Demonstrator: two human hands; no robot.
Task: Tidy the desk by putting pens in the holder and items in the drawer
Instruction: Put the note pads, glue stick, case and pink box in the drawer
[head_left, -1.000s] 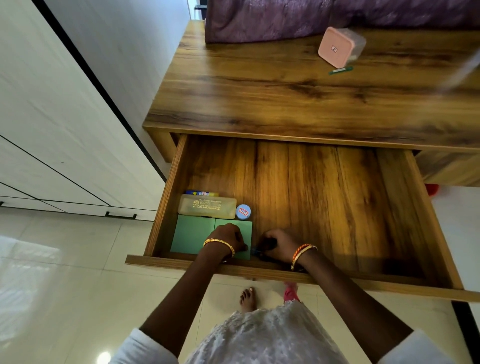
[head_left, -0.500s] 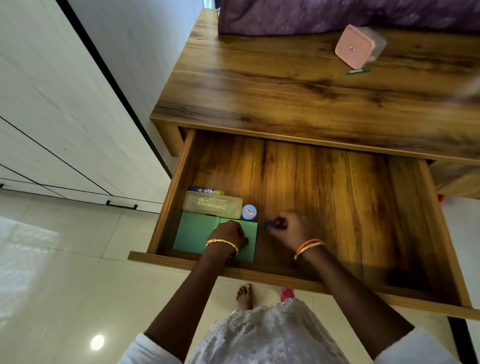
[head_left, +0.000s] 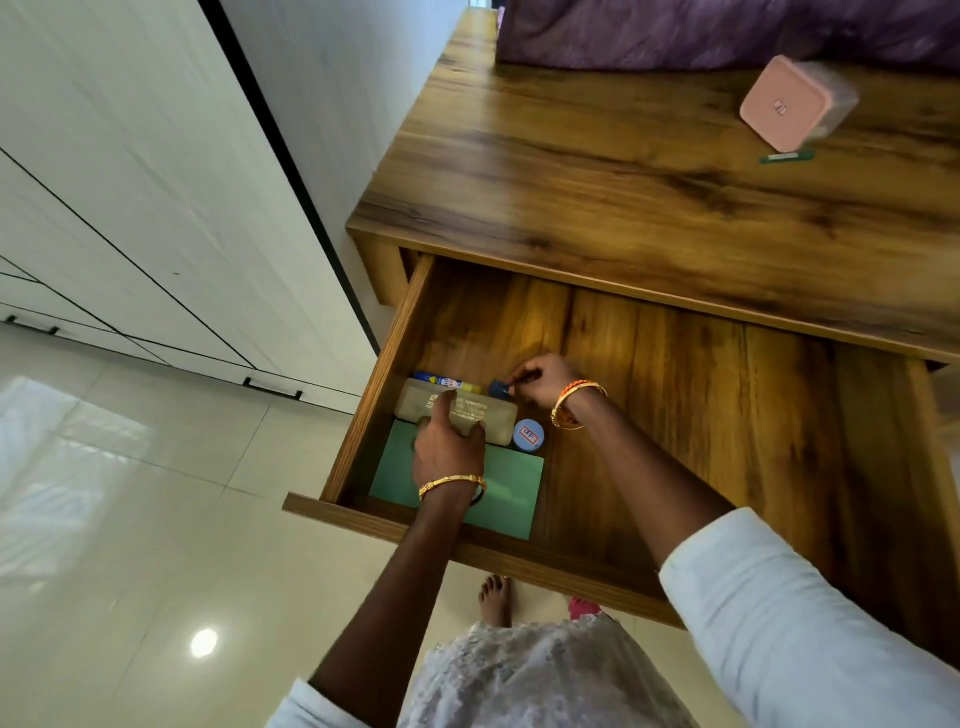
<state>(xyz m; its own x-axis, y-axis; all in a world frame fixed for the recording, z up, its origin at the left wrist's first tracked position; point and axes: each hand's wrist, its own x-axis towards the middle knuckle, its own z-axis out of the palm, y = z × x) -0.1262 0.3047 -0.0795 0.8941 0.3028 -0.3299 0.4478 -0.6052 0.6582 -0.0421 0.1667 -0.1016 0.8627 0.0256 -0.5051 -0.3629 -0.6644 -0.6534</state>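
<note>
Your right grip (head_left: 540, 382) pinches a small blue item (head_left: 500, 388), tucking it behind the case (head_left: 488, 413) your spread left grip (head_left: 447, 447) steadies in the drawer (head_left: 675, 415).

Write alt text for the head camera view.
A person's right hand sets a small blue item into an open wooden drawer while the left hand rests on a beige case. A pink box sits on the desk above.

Open drawer (head_left: 675, 405) — brown wood with dark grain streaks. Inside it: green pad (head_left: 511, 493), beige case (head_left: 496, 415), blue-lidded tin (head_left: 529, 434) with a red-and-white label. On the desk (head_left: 597, 171) above the drawer — pink-faced holder (head_left: 782, 104), green pen (head_left: 787, 156).
</note>
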